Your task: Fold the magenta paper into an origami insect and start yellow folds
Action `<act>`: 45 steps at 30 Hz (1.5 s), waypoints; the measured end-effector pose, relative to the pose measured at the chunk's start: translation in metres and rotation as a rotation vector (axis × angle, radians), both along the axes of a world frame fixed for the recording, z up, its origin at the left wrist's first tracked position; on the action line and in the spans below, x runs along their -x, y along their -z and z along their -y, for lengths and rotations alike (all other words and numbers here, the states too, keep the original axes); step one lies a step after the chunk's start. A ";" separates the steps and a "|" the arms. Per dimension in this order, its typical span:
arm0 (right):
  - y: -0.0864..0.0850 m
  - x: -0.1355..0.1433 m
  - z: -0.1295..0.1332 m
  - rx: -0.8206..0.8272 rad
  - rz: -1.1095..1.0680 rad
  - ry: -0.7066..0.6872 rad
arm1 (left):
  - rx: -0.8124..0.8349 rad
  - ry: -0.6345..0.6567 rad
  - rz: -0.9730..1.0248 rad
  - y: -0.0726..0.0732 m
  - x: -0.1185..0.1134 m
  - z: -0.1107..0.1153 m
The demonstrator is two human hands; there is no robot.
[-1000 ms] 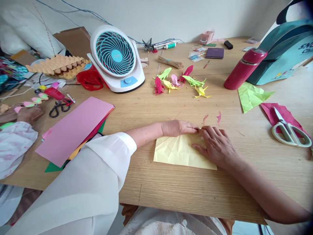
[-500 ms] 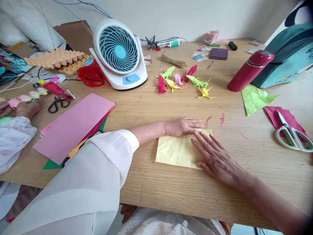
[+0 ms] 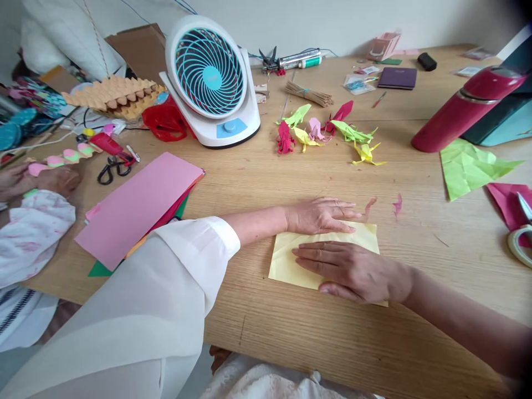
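Observation:
A creased pale yellow sheet of paper (image 3: 286,257) lies on the wooden table before me. Along its far edge my left hand (image 3: 322,216) rests flat, fingers stretched to the right. My right hand (image 3: 344,271) lies across the middle and right part of the sheet, fingers extended to the left, covering part of the paper. Beyond the hands sit several folded paper figures, among them a yellow one (image 3: 366,153) and a red one (image 3: 285,138).
A fan (image 3: 211,80) stands behind, a pink paper stack (image 3: 143,210) lies left. At right are a red bottle (image 3: 461,113), green paper (image 3: 471,169) and scissors (image 3: 521,238). Another person's hands (image 3: 58,180) hold a decorated strip at far left.
My right hand has slid left over the yellow sheet and now points left. My left hand stays at the far edge. The view has shifted, so the bottle and scissors appear further right.

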State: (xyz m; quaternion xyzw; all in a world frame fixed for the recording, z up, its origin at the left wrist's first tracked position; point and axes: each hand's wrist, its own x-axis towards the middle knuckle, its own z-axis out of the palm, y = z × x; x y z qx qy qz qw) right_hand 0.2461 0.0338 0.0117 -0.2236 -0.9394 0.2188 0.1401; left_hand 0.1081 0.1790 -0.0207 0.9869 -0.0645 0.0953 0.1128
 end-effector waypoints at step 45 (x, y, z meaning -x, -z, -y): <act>0.002 0.080 0.047 -0.043 -0.101 -0.153 | 0.029 0.004 0.019 0.007 -0.002 -0.003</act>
